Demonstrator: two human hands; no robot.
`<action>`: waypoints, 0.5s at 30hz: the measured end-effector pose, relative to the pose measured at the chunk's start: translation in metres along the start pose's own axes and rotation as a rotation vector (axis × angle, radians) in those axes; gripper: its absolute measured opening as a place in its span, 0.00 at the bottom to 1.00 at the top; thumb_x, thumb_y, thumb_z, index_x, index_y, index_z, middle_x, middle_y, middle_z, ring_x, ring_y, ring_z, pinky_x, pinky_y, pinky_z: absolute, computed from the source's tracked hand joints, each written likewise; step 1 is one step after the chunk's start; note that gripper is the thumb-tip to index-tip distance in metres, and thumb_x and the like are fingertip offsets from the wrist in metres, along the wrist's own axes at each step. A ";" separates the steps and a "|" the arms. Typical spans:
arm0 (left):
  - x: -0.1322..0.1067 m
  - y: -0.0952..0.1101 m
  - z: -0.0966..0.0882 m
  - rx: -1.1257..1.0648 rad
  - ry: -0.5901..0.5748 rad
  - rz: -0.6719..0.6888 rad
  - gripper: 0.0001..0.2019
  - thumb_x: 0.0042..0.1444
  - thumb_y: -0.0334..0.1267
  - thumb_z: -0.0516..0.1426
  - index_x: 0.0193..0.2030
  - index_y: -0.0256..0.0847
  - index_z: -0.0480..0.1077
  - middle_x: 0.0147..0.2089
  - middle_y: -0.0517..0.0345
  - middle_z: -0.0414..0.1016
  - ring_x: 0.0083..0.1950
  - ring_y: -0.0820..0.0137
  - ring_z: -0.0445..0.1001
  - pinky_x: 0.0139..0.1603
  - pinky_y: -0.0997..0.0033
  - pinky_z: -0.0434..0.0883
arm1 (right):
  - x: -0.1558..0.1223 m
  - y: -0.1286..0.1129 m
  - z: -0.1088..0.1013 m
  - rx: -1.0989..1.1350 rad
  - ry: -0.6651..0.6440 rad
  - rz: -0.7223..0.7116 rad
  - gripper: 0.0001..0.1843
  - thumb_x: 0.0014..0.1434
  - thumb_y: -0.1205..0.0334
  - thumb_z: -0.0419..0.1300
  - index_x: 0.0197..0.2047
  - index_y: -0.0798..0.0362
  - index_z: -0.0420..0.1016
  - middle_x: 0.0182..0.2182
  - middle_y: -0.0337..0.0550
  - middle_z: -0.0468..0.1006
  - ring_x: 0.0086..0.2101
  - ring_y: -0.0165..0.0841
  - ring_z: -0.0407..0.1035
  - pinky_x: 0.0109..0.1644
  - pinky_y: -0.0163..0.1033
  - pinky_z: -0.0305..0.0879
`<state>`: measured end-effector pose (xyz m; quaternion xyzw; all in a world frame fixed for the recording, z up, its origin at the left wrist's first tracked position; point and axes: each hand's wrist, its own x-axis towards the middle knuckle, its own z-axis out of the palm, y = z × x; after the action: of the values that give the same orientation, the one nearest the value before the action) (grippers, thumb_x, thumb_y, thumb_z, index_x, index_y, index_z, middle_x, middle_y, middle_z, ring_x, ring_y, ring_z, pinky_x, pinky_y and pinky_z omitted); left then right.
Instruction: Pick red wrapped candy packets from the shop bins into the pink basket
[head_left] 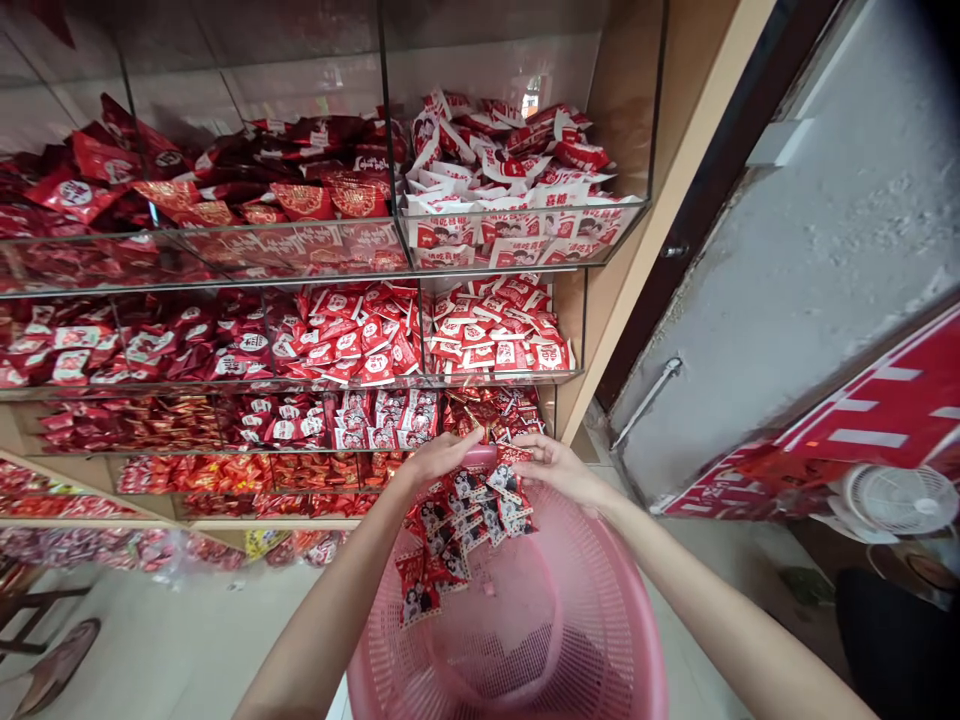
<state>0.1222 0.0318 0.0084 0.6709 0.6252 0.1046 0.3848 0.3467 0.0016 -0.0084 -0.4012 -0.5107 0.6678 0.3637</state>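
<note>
We see slender forearms (337,590) — bare along their visible length — narrowing toward a bare left hand (441,458) and bare right hand (562,470).

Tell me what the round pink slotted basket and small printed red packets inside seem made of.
The round pink slotted basket looks like moulded plastic, softly shiny, given its even colour and regular slots. The small printed red packets are probably glossy plastic film, judging by creased surfaces; foil is possible.

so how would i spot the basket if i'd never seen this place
Find the shelves of red packets. In front of their right end, lower in view, is the basket. Its wide, round, slotted pink body sets it apart.
</note>
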 end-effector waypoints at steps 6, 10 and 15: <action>-0.001 -0.003 -0.002 0.029 0.003 -0.018 0.39 0.46 0.71 0.37 0.28 0.38 0.73 0.32 0.50 0.76 0.35 0.61 0.71 0.38 0.65 0.62 | 0.026 0.011 0.007 -0.134 -0.074 0.067 0.21 0.48 0.54 0.65 0.43 0.53 0.69 0.26 0.34 0.71 0.26 0.25 0.65 0.35 0.35 0.65; -0.002 -0.008 -0.002 0.028 0.004 -0.004 0.40 0.47 0.71 0.35 0.29 0.39 0.74 0.32 0.50 0.76 0.35 0.60 0.71 0.38 0.64 0.63 | 0.036 0.027 0.018 -0.565 0.054 -0.190 0.13 0.54 0.61 0.59 0.43 0.55 0.68 0.24 0.34 0.70 0.25 0.27 0.65 0.31 0.34 0.61; -0.003 -0.015 -0.003 -0.028 0.013 -0.028 0.39 0.46 0.71 0.38 0.38 0.43 0.76 0.42 0.50 0.77 0.44 0.56 0.71 0.46 0.60 0.63 | 0.021 0.025 0.038 -1.084 0.152 -0.321 0.13 0.61 0.65 0.49 0.49 0.54 0.66 0.37 0.47 0.75 0.37 0.34 0.70 0.39 0.36 0.61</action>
<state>0.1089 0.0293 0.0017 0.6559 0.6355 0.1123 0.3915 0.3017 0.0001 -0.0306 -0.4945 -0.8073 0.2162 0.2386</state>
